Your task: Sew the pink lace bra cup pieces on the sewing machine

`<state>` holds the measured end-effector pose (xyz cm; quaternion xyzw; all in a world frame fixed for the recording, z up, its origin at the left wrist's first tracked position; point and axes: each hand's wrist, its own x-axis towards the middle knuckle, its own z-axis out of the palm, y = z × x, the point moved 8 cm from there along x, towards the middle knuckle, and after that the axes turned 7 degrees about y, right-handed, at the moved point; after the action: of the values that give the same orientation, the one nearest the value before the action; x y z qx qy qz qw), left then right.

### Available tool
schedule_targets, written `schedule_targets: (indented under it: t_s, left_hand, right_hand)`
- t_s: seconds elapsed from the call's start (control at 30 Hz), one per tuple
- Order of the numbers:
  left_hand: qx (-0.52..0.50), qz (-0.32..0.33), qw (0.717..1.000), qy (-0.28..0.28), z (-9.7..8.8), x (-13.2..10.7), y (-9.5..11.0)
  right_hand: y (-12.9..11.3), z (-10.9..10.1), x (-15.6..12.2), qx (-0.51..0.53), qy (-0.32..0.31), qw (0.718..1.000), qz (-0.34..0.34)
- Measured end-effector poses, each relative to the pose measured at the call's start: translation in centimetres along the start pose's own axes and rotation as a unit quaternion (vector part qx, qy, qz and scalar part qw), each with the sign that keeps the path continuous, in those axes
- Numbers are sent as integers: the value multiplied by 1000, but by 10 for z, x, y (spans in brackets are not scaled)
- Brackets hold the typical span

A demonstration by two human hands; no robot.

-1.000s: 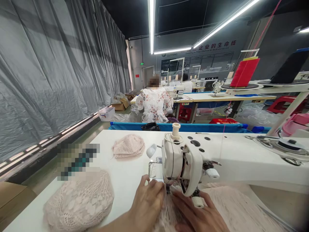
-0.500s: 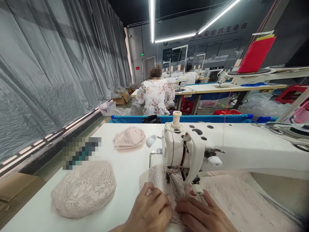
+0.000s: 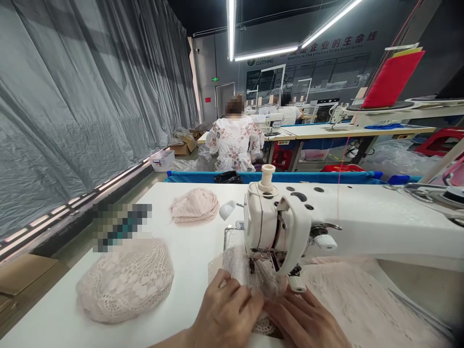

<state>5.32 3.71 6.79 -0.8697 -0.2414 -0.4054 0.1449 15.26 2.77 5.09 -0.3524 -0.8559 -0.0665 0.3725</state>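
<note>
Pale pink lace fabric [image 3: 237, 266] lies under the needle area of a white sewing machine [image 3: 259, 227]. My left hand [image 3: 230, 307] grips the lace in front of the presser foot, fingers bent. Close against it, my right hand [image 3: 308, 316] holds the lace with its fingers pressed together; its fingertips are partly hidden beside the machine head. More pale pink fabric [image 3: 358, 299] spreads under the machine arm to the right. On the white table [image 3: 195, 246], a lace piece [image 3: 126, 285] rests at left, and a smaller folded pink piece [image 3: 195, 205] sits farther back.
A blue cloth trough [image 3: 308, 177] with a black plastic bag [image 3: 227, 177] runs along the table's far edge. Ahead, a person in a floral top [image 3: 235, 140] sits at another table. A thread stand with a red cone [image 3: 393, 79] rises at right. Cardboard [image 3: 29, 275] lies left.
My hands have come closer together, the left moving slightly right and the right turning flatter on the lace. The fabric between them is bunched differently. The whole view has shifted slightly.
</note>
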Motion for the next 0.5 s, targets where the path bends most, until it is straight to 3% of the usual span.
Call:
schedule_targets:
  t_s: [0.13,0.33,0.5]
  left_hand:
    - [17,17,1000,3,1,-2,2]
    - [-20,-29,999,-10,-4,3,-8]
    - [24,0,999,23,0,5,-3]
  right_hand:
    - [5,1,-2,-7,-4,1000,22]
    - [6,-1,1,-9,1,999,33]
    - [3,4,-1,-38,19,999,22]
